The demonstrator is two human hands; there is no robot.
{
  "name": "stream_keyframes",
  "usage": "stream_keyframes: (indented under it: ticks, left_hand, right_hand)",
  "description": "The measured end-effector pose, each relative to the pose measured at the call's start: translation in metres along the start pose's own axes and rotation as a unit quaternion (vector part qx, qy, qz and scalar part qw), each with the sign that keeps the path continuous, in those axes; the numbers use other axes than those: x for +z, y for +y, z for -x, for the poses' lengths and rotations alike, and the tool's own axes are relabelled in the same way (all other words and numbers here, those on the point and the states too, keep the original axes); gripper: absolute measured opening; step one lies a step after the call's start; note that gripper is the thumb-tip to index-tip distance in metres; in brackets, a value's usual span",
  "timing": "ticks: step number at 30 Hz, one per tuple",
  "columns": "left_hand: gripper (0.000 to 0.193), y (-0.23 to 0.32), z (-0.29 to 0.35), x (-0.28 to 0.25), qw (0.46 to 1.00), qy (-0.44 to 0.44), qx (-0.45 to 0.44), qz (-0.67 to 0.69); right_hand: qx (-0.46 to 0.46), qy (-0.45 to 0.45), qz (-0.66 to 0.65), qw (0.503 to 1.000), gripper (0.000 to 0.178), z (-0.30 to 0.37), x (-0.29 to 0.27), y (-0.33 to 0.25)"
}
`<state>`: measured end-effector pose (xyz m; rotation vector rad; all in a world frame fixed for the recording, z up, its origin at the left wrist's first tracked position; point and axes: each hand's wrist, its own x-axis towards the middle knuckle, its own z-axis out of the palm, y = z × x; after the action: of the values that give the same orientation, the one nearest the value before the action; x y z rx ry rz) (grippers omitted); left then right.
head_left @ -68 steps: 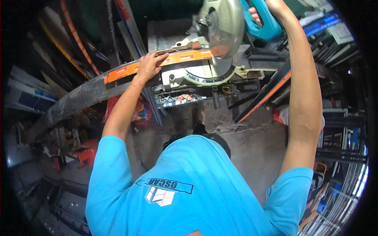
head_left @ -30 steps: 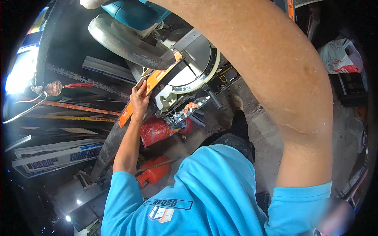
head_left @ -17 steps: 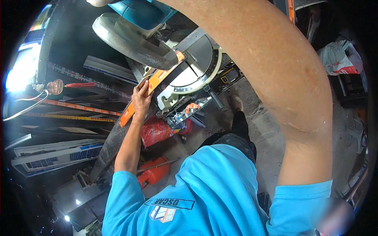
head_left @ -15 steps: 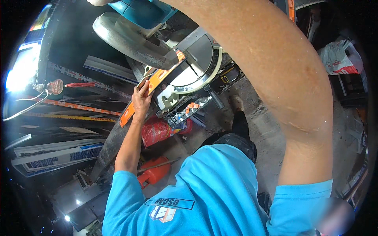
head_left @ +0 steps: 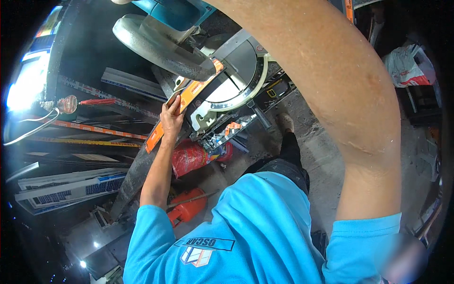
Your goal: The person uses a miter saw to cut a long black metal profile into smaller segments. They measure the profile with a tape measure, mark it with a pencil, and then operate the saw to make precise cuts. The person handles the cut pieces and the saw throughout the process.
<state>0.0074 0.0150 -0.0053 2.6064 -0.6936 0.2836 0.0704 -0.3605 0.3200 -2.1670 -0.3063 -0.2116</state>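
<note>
- Blue shirt (head_left: pixel 260 217) and right forearm (head_left: pixel 326 80) are closest, forearm arching over the right side of the saw (head_left: pixel 243 66).
- Right hand: out of view past the saw's top side. Can't tell its grip; it was on the handle about two seconds back.
- Red tank (head_left: pixel 191 204) and red bag (head_left: pixel 189 160): near side of the saw, to its left.
- Left hand (head_left: pixel 172 118): just left of the saw's round table, fingers closed narrow on the orange bar (head_left: pixel 193 92).
- Orange bar: slants across the saw's left side, end right by the blade guard (head_left: pixel 163 52). Can't tell if they touch.
- Change: view has swung round since two seconds ago; over the last half second hand, bar and guard barely shift. My read: bar is being kept steady at the saw.
- Farther: white strips (head_left: pixel 71 189) well left of the saw, white bag (head_left: pixel 409 66) well right.
</note>
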Motion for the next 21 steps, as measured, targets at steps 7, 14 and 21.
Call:
stream_keyframes:
  ticks: [7,14,21]
  left_hand:
    - [0.067,-0.005,0.0,0.002,1.0,0.003,-0.001,0.024]
    - [0.068,0.002,-0.002,-0.001,1.0,0.007,0.025,-0.014]
    - [0.071,-0.004,0.0,0.001,1.0,0.002,0.01,0.005]
  right_hand:
    - [-0.03,0.005,0.069,0.997,0.036,-0.006,0.003,0.0]
    - [-0.05,0.012,0.116,0.992,0.034,-0.013,0.004,0.004]
    - [-0.075,0.017,0.152,0.985,0.033,-0.02,0.008,0.003]
